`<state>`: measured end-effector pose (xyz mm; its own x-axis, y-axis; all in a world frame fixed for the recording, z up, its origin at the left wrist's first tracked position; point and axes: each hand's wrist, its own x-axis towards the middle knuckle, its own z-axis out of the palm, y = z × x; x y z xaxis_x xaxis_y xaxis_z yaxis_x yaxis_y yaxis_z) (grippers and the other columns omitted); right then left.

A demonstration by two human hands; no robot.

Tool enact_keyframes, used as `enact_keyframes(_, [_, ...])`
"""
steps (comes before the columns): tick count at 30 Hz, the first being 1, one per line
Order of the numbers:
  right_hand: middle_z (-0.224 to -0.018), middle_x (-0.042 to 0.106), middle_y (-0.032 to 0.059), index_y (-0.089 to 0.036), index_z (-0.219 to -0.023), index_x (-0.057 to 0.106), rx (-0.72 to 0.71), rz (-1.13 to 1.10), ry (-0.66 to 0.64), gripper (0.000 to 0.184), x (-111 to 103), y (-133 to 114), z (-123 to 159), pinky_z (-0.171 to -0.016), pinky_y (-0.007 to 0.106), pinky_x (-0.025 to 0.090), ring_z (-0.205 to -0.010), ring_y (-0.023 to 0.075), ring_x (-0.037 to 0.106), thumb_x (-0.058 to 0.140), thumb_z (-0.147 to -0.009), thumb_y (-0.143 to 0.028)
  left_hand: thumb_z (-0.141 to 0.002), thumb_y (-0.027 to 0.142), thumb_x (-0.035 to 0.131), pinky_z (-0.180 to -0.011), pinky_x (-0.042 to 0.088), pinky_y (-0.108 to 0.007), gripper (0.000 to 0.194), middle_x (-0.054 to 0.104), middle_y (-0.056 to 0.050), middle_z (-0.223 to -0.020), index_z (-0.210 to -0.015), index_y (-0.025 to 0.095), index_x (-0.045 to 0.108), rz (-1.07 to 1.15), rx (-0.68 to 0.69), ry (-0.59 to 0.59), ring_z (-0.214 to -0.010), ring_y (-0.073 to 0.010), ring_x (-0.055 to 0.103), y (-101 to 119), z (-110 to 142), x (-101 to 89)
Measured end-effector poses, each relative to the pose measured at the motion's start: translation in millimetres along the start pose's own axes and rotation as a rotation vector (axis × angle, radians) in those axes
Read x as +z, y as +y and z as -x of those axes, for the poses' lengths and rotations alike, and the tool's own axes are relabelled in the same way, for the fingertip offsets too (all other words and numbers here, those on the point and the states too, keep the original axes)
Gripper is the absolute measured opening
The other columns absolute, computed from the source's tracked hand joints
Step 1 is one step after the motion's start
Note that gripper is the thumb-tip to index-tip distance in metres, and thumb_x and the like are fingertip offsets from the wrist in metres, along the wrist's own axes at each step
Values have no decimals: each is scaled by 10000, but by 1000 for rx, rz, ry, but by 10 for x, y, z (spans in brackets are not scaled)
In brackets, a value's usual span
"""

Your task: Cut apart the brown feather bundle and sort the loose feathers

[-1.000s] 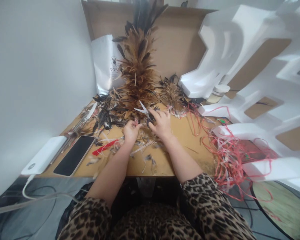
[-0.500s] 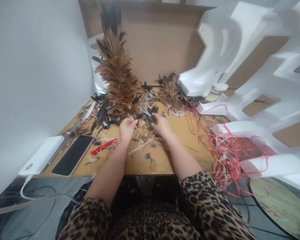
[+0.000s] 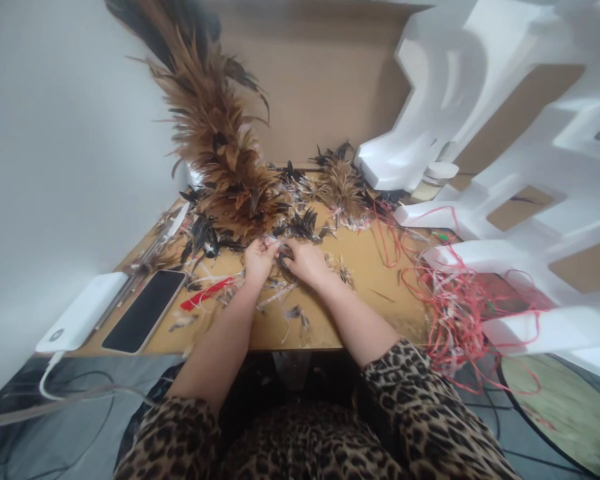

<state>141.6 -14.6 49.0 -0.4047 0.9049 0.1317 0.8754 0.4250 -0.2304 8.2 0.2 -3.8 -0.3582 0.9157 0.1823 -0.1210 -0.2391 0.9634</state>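
The yellow-brown wooden tabletop (image 3: 385, 270) runs along the pale wall at left, and its near edge passes beneath both forearms. White moulded foam (image 3: 425, 73) bounds the right side. Bare wood between the right forearm and the string at right gives sideways room; loose feathers and scraps crowd the left.

Counted: one tall brown-and-black feather plume (image 3: 225, 147), leaning left over the table, its lower end at the left fingertips; one tangle of pink-red string (image 3: 455, 313) at the right edge; one short brown feather bundle (image 3: 341, 183) behind the hands; one white rectangular power bank (image 3: 83, 312) and one black-screened phone (image 3: 145, 310), side by side at left.

Both forearms reach forward, converging. The left hand (image 3: 259, 261) has its fingertips pinched together at the plume's base. The right hand (image 3: 306, 263), just beside it, is curled around dark-handled metal scissors (image 3: 284, 255); blade spread cannot be determined. One flat red strip (image 3: 207, 293) lies left of the left wrist.
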Motion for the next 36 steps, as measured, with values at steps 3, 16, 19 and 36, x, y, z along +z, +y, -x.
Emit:
enact_keyframes(3, [-1081,671,104,-233,-1298,457,-52,-27,-25,466,-8,2,15,-820,323,462,-986,230,633,433,-858,-385,-585,213,685,-464,413,-179,180,571,20,-593,-659,157,531,-4,22,12,-502,-73,510,14,-7,-6])
enact_keyframes(16, [-958,677,142,-205,-1278,458,-32,157,-56,408,-46,-90,47,-722,333,495,-869,247,659,368,-880,-207,-587,190,661,-469,389,-190,188,532,38,-563,-612,166,476,-69,17,2,-484,-71,475,-19,-21,-19])
enact_keyframes(19, [-980,658,160,-173,-1301,424,-23,177,-33,427,-38,-160,80,-710,321,498,-886,244,651,332,-884,-163,-578,191,668,-475,388,-190,197,527,41,-554,-606,165,476,-68,25,17,-480,-68,470,-26,-29,-32])
enact_keyframes(36, [-899,681,149,-131,-1079,576,-80,218,65,294,-67,-119,105,-864,398,340,-860,237,612,389,-860,-189,-583,219,694,-476,407,-193,171,570,26,-592,-664,163,554,-72,24,-21,-482,-72,501,21,-13,-7])
